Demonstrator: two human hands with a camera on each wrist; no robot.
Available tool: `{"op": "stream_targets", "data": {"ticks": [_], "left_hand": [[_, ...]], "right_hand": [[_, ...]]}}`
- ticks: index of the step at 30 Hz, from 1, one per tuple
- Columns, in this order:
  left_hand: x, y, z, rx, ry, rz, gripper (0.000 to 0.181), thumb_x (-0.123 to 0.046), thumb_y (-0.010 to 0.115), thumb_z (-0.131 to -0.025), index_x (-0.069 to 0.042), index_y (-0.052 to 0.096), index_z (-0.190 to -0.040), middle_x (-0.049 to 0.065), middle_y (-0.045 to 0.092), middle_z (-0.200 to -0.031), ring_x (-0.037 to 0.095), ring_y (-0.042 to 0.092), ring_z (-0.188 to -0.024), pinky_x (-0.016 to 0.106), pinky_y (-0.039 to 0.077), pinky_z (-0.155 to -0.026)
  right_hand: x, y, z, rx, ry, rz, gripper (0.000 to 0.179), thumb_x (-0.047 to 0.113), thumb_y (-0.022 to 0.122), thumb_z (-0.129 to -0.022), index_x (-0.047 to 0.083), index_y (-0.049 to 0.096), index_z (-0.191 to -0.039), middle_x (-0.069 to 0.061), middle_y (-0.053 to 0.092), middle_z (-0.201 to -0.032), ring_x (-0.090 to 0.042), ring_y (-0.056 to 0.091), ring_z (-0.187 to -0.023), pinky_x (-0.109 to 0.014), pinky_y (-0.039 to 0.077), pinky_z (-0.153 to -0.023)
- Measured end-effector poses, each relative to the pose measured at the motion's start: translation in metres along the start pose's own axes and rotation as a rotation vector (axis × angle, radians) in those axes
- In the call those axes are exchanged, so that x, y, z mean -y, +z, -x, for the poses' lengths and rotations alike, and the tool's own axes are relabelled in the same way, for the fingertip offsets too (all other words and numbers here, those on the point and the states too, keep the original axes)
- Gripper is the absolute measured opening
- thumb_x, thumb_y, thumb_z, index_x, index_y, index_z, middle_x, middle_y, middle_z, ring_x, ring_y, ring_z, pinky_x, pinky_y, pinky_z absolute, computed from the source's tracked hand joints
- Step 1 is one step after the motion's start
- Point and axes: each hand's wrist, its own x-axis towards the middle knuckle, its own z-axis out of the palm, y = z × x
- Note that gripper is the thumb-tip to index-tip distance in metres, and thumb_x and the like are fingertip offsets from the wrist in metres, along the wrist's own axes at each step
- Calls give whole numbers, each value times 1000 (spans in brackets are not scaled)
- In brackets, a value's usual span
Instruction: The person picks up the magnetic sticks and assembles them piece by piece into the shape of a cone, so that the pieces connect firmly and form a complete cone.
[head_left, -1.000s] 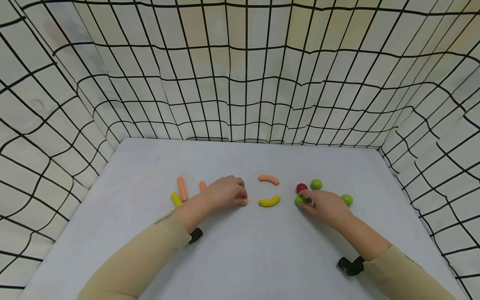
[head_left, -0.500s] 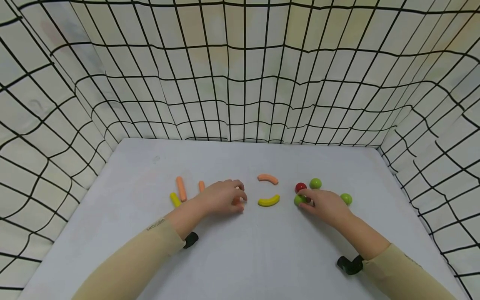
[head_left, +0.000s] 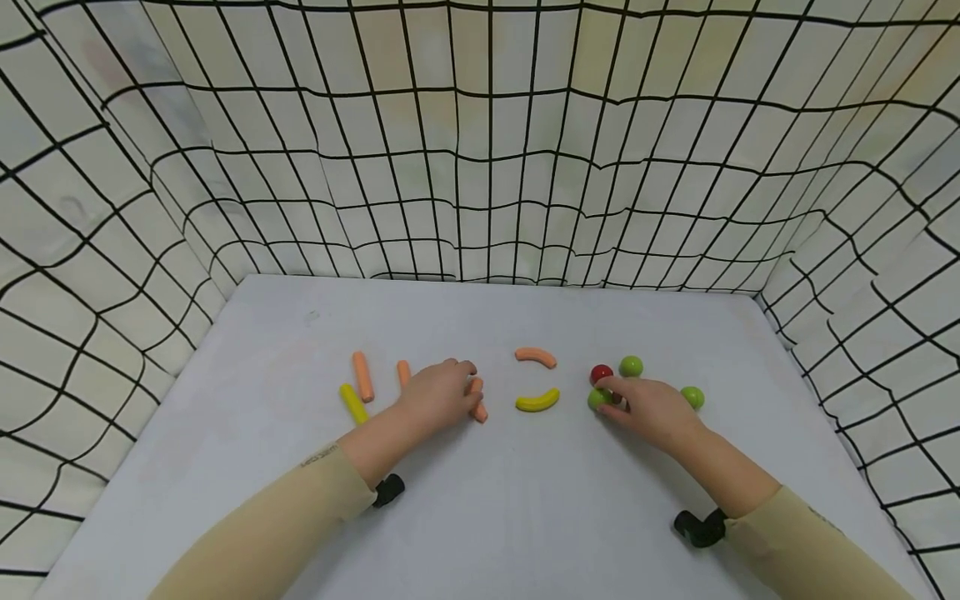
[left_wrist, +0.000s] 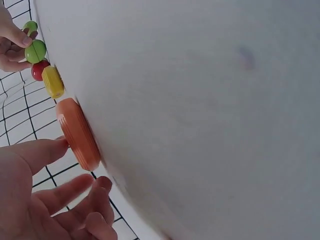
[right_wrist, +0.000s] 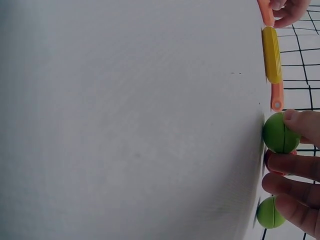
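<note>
Beside my left hand (head_left: 438,396) a ridged orange rod (head_left: 478,404) with rounded ends lies on the white table (head_left: 555,517). The left wrist view shows the thumb touching this orange rod (left_wrist: 78,134), while the other fingers stand apart from it, loosely bent. My right hand (head_left: 663,412) pinches a green ball (right_wrist: 278,132) between thumb and finger, low at the table. A red ball (head_left: 601,372) sits just behind that ball, partly hidden by the fingers. Between the hands are a yellow banana-shaped piece (head_left: 537,401) and a curved orange piece (head_left: 536,357).
Two more green balls, one behind (head_left: 631,366) and one to the right (head_left: 692,397), flank the right hand. Left of the left hand lie two orange rods (head_left: 363,377) and a yellow stick (head_left: 353,403), partly covered by the wrist. Black netting (head_left: 487,225) encloses the table.
The left hand's fingers have loosened and drawn back slightly. The orange rod, mostly hidden before, now shows beside them, slanting lengthwise. The right hand has stayed put on the green ball.
</note>
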Motion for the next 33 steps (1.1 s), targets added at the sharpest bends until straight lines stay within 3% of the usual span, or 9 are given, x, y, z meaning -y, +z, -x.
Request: {"op": "stream_targets", "data": {"ticks": [4, 8, 12, 17, 20, 25, 33], "left_hand": [[-2, 0, -3, 34, -50, 29, 24, -32, 59, -99, -9, 65, -104, 1, 65, -90, 16, 57, -78, 34, 48, -71], [-5, -1, -4, 64, -84, 38, 28, -38, 64, -96, -13, 59, -83, -1, 59, -75, 15, 53, -67, 31, 42, -60], [-8, -2, -4, 83, -103, 45, 29, -37, 66, -93, -14, 56, -77, -2, 58, -72, 15, 52, -64, 30, 40, -58], [-11, 0, -5, 106, -93, 35, 23, -32, 67, -94, -14, 59, -83, -4, 59, -70, 15, 53, -65, 30, 42, -61], [-14, 0, -5, 113, -69, 40, 19, -29, 65, -96, -11, 66, -99, -6, 60, -70, 14, 54, -67, 30, 44, -65], [-14, 0, -3, 103, -24, 30, 31, -26, 64, -97, -10, 67, -123, -8, 61, -73, 13, 55, -70, 30, 46, -71], [-11, 1, 0, 67, -2, 40, 29, -29, 64, -97, -11, 70, -119, -6, 63, -76, 12, 57, -73, 31, 48, -71]], "right_hand": [[-1, 0, 0, -5, -4, -9, 34, 30, 78, -87, 18, 68, -117, 6, 67, -86, -9, 58, -72, -28, 50, -64], [-1, -1, 0, -2, -4, -17, 34, 30, 77, -87, 18, 68, -118, 6, 67, -86, -9, 57, -71, -27, 49, -62], [0, -1, -1, 1, 2, -28, 35, 30, 77, -88, 17, 67, -119, 6, 67, -87, -9, 57, -71, -27, 48, -62], [-2, 0, -1, 3, 3, -23, 35, 29, 77, -88, 17, 67, -118, 6, 67, -88, -9, 58, -72, -27, 49, -63], [-2, 0, 0, 5, 4, -18, 34, 29, 77, -88, 17, 67, -118, 6, 67, -88, -9, 58, -73, -28, 50, -64], [-1, -1, 0, 12, 11, -23, 34, 29, 77, -88, 18, 68, -118, 6, 67, -88, -10, 59, -75, -29, 51, -66], [2, -3, -2, 22, 27, -34, 33, 28, 77, -88, 18, 68, -118, 5, 67, -88, -11, 60, -75, -30, 51, -65]]}}
